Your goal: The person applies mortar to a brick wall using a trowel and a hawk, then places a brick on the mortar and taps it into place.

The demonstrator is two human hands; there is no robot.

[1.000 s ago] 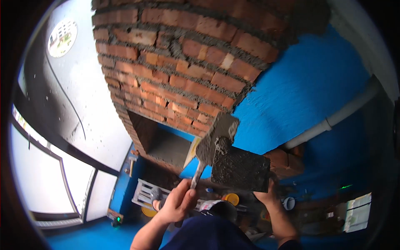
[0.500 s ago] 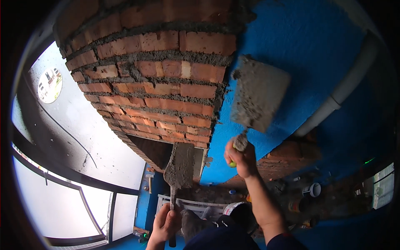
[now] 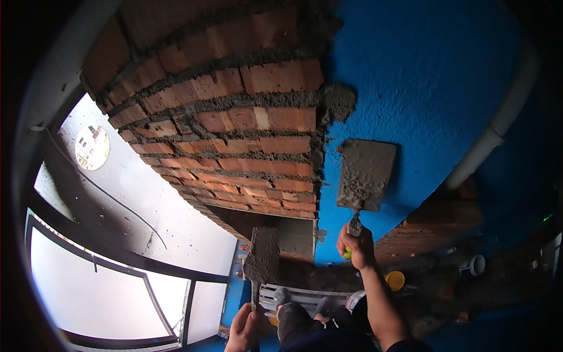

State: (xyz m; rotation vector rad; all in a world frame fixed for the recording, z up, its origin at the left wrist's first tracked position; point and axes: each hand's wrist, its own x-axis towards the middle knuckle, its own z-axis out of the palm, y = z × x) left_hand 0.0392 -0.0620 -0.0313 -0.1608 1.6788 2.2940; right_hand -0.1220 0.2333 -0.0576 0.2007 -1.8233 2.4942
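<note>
Our right hand (image 3: pixel 356 246) is clenched around the handle of a trowel (image 3: pixel 365 176), its flat blade raised against the blue wall (image 3: pixel 434 88) just beside the edge of the brick wall (image 3: pixel 234 141) and coated with wet grey mortar (image 3: pixel 363 170). We judge the loaded blade to be top-heavy, stiff steel under a soft, sliding load; it wants holding at the handle, close to the neck, with the blade kept flat so that the mortar does not slump off. Our left hand (image 3: pixel 246 328) is low, near the bottom edge, closed on the handle of a second tool, a hawk (image 3: pixel 262 255) standing upright and also smeared with mortar; it too looks heavy for its size and is best taken by its handle. A lump of fresh mortar sits at the brick corner (image 3: pixel 337 102), above the trowel. Below, well apart, lie a yellow lid (image 3: pixel 395 280), a white cup (image 3: pixel 472 265) and a grey tray (image 3: pixel 305 293) on the floor. To the left are large windows (image 3: pixel 88 293).
</note>
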